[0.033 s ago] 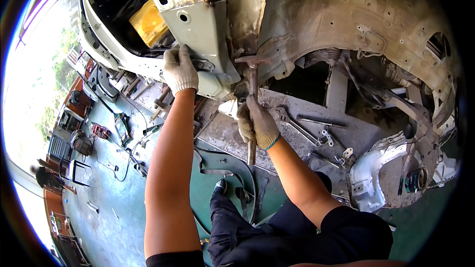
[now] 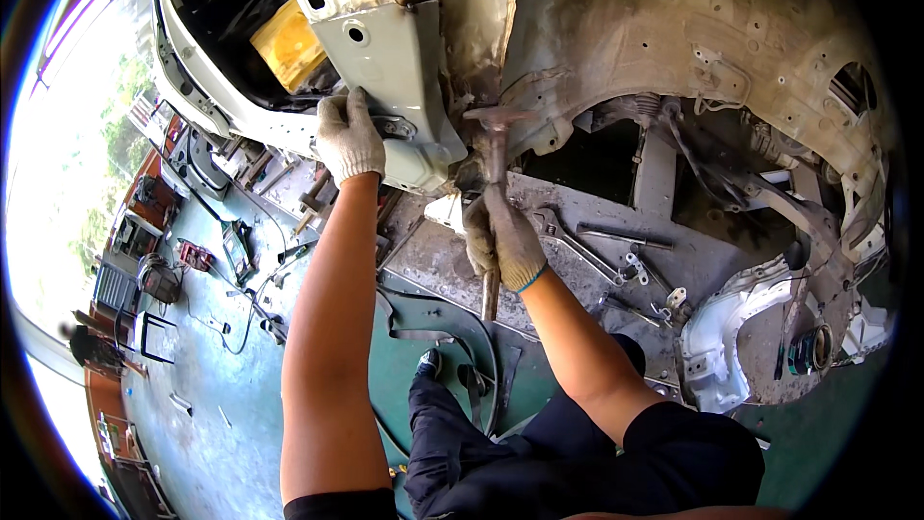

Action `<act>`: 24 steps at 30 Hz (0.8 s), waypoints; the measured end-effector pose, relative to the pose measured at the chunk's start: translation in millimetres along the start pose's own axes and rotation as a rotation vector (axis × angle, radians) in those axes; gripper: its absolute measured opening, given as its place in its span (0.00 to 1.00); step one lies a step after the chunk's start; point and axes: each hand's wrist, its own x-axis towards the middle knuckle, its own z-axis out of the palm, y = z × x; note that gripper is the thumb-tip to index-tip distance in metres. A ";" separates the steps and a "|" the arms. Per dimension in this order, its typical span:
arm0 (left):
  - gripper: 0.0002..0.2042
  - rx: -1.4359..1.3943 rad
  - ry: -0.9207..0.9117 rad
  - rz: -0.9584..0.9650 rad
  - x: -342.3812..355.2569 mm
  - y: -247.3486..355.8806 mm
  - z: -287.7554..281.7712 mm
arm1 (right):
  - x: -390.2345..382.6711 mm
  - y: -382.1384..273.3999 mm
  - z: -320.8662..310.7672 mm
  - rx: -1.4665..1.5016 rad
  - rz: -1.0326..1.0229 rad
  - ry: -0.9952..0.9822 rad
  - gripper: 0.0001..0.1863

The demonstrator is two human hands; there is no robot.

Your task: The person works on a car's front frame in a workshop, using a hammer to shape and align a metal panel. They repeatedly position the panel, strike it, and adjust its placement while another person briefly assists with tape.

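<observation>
My right hand (image 2: 504,240), in a worn work glove, is wrapped around the handle of a hammer (image 2: 495,149). The hammer's head (image 2: 500,117) is raised in front of the lower corner of a grey pillar panel (image 2: 399,67) on a stripped car body. My left hand (image 2: 348,138), in a pale knitted glove, is closed over the door sill (image 2: 274,127) at the foot of that panel; its fingertips are partly hidden. A small metal bracket (image 2: 401,128) sits just right of the left hand. Below the panel corner, a white metal piece (image 2: 446,212) shows beside the right hand.
On the metal platform (image 2: 577,197) lie an adjustable wrench (image 2: 580,248), a bar (image 2: 626,236) and several smaller tools. A white cut panel (image 2: 712,366) stands at the right. A strap (image 2: 414,332) and cables cross the green floor near my foot (image 2: 429,362). The wheel arch (image 2: 664,48) overhangs the platform.
The hammer's head has shifted slightly right and turned a little, and the right hand has moved slightly with it. My left hand stays in place on the sill.
</observation>
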 end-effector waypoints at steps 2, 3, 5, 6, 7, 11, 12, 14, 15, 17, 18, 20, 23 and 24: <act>0.14 0.007 -0.009 -0.023 0.0 0.1 0.2 | -2.9 -0.6 2.2 0.108 -0.123 0.115 0.28; 0.15 0.000 -0.001 -0.019 -0.4 0.2 0.4 | -4.5 -0.2 2.5 0.127 -0.066 0.074 0.29; 0.15 -0.007 0.018 -0.005 -1.2 0.5 1.0 | -7.4 1.1 1.0 0.155 0.050 -0.024 0.32; 0.15 -0.004 0.016 -0.016 -1.2 0.6 1.1 | -9.2 1.5 -0.9 0.103 0.249 -0.124 0.32; 0.15 0.001 0.016 -0.018 -0.5 0.8 1.4 | -8.7 1.5 -2.7 0.056 0.246 -0.065 0.31; 0.15 0.024 0.016 0.020 0.3 0.3 1.2 | -5.1 -0.9 -7.7 0.151 0.007 -0.040 0.29; 0.15 0.020 0.019 0.027 0.7 0.2 1.2 | -4.9 -1.9 -7.8 0.219 -0.080 -0.048 0.29; 0.15 0.022 0.025 0.041 -1.1 -0.3 0.8 | -8.5 0.2 -4.8 0.249 0.030 -0.096 0.28; 0.15 0.033 0.021 0.014 -1.2 -0.6 0.7 | -12.0 4.4 -1.4 0.239 0.097 -0.112 0.28; 0.15 0.034 0.024 0.040 -1.0 -1.8 0.7 | -23.1 12.2 1.5 -0.356 0.258 -0.222 0.28; 0.14 0.006 0.002 0.035 -0.2 -2.6 0.6 | -29.3 19.3 3.6 -0.566 0.226 -0.211 0.27; 0.14 -0.040 -0.033 0.016 1.0 -5.4 -1.3 | -37.0 36.1 5.6 -0.610 0.182 -0.210 0.20; 0.13 -0.125 -0.173 -0.054 5.3 -10.4 -5.7 | -33.1 49.5 -4.0 -0.961 -0.147 0.021 0.13; 0.13 -0.233 -0.218 -0.089 6.4 -11.9 -5.4 | -27.5 49.0 -10.2 -1.076 -0.209 0.095 0.09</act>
